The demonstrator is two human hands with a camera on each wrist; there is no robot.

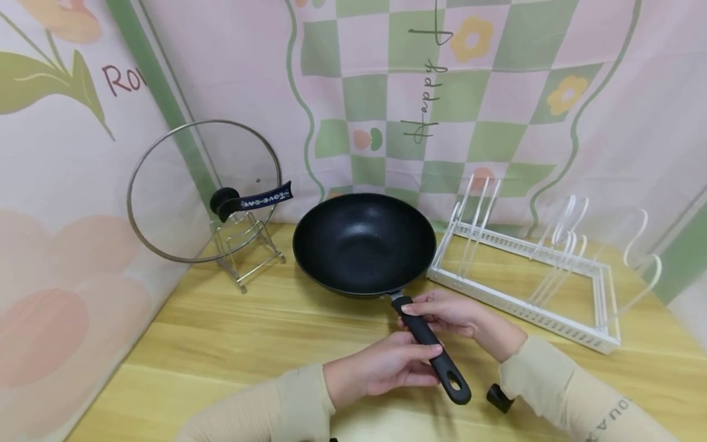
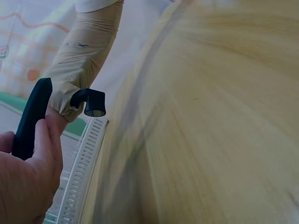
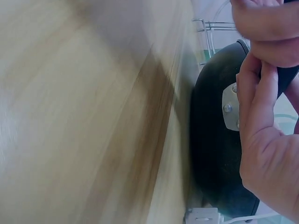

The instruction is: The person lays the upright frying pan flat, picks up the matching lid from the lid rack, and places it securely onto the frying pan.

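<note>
A black wok (image 1: pixel 364 245) rests on the wooden table, its handle (image 1: pixel 425 334) pointing toward me and to the right. My left hand (image 1: pixel 386 365) grips the lower half of that handle, thumb on top. Nearer the pan, my right hand (image 1: pixel 447 313) also holds the handle, close to the metal joint. In the right wrist view, a riveted metal bracket (image 3: pixel 230 107) joins the wok's dark side (image 3: pixel 215 140) beside my fingers. The left wrist view shows the handle's end (image 2: pixel 35 116) jutting out of my left hand (image 2: pixel 28 182).
At the left, a glass lid (image 1: pixel 166 196) with a black knob leans upright in a small wire stand (image 1: pixel 243 258). A white rack (image 1: pixel 525 307) with upright loops stands at the right. Patterned cloth (image 1: pixel 364 73) hangs behind the table (image 1: pixel 221 350).
</note>
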